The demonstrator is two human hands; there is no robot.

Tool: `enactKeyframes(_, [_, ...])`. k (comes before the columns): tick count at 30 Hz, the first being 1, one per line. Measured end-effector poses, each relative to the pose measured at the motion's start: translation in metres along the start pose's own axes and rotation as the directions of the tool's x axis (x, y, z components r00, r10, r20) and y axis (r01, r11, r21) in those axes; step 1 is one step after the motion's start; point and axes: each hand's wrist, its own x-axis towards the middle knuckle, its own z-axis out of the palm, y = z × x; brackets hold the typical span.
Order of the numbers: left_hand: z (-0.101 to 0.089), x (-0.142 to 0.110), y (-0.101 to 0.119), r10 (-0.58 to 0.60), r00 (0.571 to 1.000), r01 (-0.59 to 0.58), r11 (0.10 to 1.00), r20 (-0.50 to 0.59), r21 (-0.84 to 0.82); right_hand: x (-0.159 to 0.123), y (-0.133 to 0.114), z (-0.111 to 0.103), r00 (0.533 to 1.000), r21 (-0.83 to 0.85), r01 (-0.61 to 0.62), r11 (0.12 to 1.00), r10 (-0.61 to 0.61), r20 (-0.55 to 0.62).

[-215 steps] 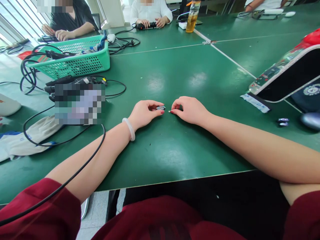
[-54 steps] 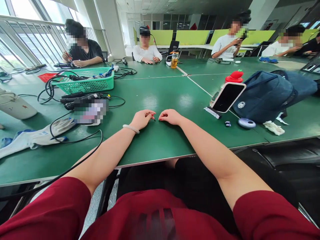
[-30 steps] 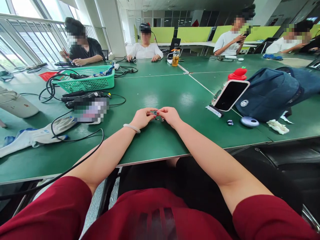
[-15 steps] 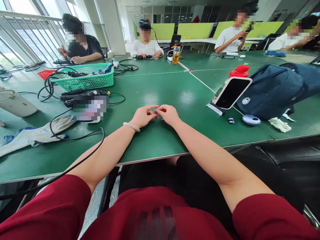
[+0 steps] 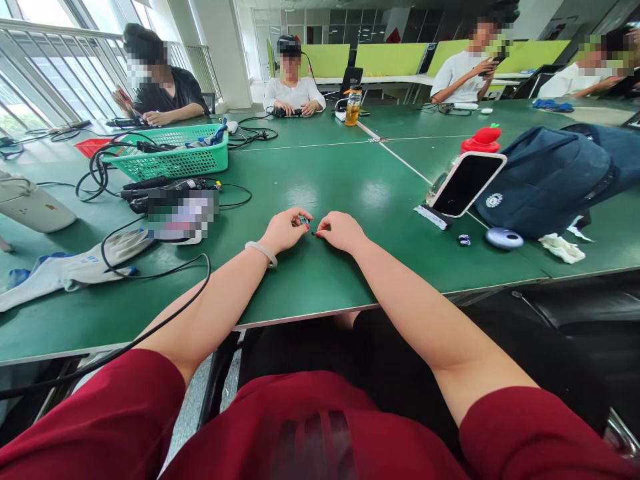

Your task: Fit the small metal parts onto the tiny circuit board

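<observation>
My left hand (image 5: 284, 230), with a pale bangle (image 5: 263, 252) at its wrist, pinches a small blue-and-dark piece (image 5: 304, 220) between thumb and fingers. The piece is too small for me to name its kind. Just to its right, my right hand (image 5: 341, 230) is closed in a pinch over the green table. A tiny dark bit (image 5: 313, 233) shows at the right fingertips; whether it is held or lies on the table I cannot tell. A narrow gap separates the two hands.
On the left are a green basket (image 5: 175, 163), black cables, and work gloves (image 5: 95, 263). On the right stand a phone (image 5: 467, 183), a small dark blue-and-white piece (image 5: 464, 240), a round case (image 5: 504, 239) and a backpack (image 5: 545, 177). Several people sit around the table.
My hands have moved apart from touching, the right one slightly to the right. The small piece stays in my left fingers and shows more clearly.
</observation>
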Motion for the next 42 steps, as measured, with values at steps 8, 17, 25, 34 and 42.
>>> enactKeyframes(8, [0.004,0.001,-0.008,-0.005,0.997,0.007,0.999,0.077,-0.035,0.000,0.001,0.008,0.999,-0.077,0.022,0.997,-0.025,-0.041])
enactKeyframes(17, [0.004,0.000,-0.003,-0.001,0.998,0.006,0.996,0.063,-0.090,-0.007,-0.013,0.002,0.950,0.074,0.226,0.971,-0.203,-0.235])
enactKeyframes(25, [0.005,0.001,-0.006,0.016,0.995,0.004,0.980,0.100,-0.199,-0.006,-0.014,0.002,0.954,0.092,0.235,0.968,-0.211,-0.214])
enactKeyframes(34, [0.000,-0.001,-0.001,-0.027,0.999,0.029,0.998,0.037,-0.055,0.001,0.025,-0.016,0.999,0.190,0.037,0.981,-0.037,-0.006])
enactKeyframes(42, [0.000,-0.001,0.001,-0.043,0.998,0.045,0.998,0.041,-0.054,-0.001,0.036,-0.017,0.993,0.195,-0.048,0.980,0.025,0.116])
